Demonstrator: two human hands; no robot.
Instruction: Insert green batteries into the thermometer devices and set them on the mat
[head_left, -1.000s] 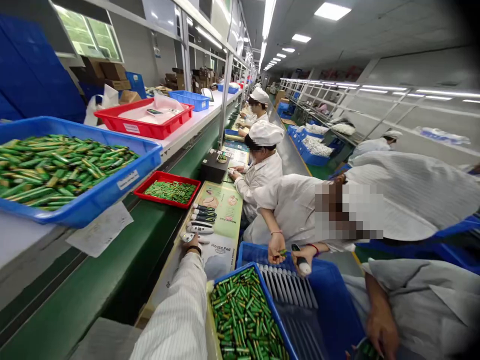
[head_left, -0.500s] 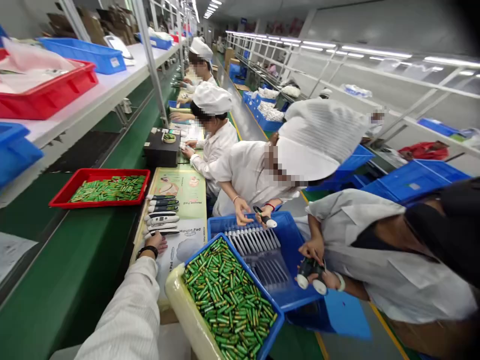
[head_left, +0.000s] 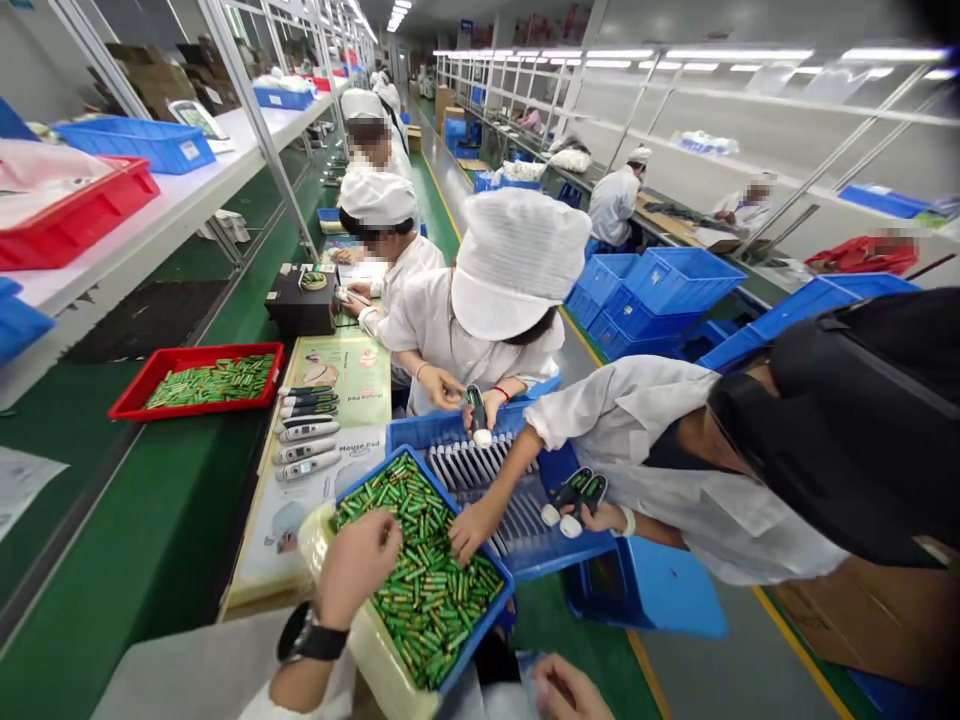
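My left hand (head_left: pixel 358 565), with a black watch on its wrist, is over the near left side of a blue bin of green batteries (head_left: pixel 420 570). Its fingers are curled together, and whatever they hold is hidden. At the bottom edge, my right hand (head_left: pixel 566 690) is partly cut off, its fingers bent in below the bin; I cannot make out anything in them. A row of white handheld devices with small screens (head_left: pixel 306 450) lies on the printed mouse pad (head_left: pixel 360 440), beyond my left hand.
A co-worker's hand (head_left: pixel 472 525) reaches into the batteries from the right; that person's other hand holds two dark devices (head_left: pixel 576 498). Another co-worker handles one device (head_left: pixel 476 412) above a blue crate (head_left: pixel 409 432). A red tray of batteries (head_left: pixel 124 400) stands on the green belt.
My left hand has moved from the devices on the mat to the battery bin. My right hand has come into view. The right-hand co-worker's hand has reached into the batteries.
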